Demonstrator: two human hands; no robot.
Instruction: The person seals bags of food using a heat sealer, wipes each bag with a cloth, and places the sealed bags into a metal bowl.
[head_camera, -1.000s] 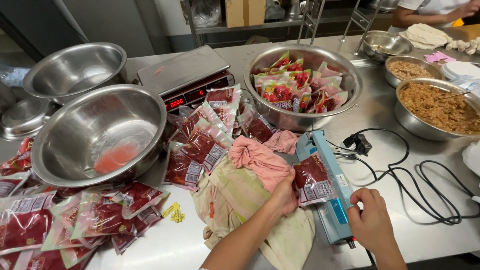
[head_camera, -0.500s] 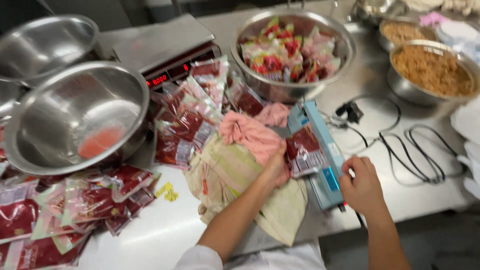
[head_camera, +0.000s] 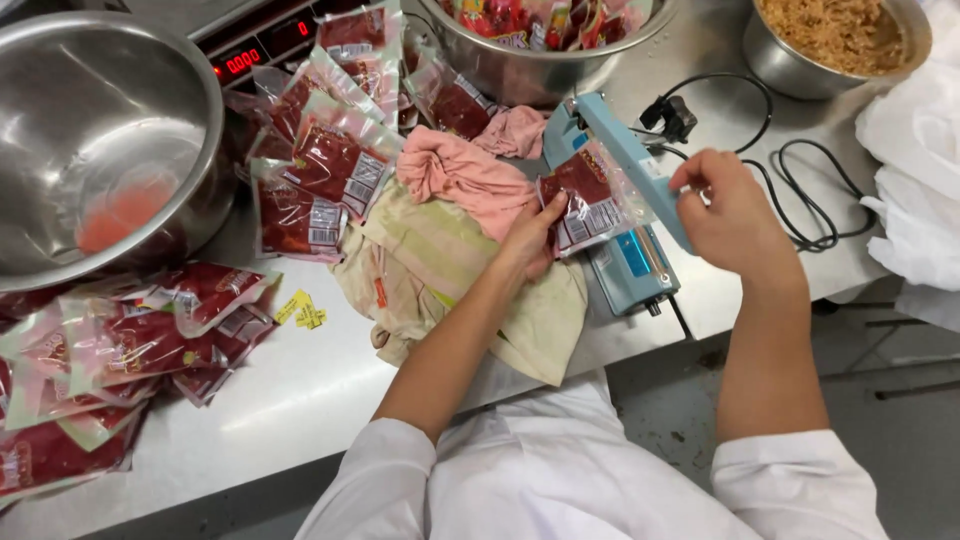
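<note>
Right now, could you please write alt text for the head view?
A person's left hand holds a red sauce pouch in a blue heat sealer while the right hand grips its raised arm. Cloths, more pouches and steel bowls surround them.

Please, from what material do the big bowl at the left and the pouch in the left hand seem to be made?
The big bowl looks like polished stainless steel: grey, shiny, with reflections. The pouch in the left hand seems thin glossy plastic film: partly clear, the red filling shows through.
</note>
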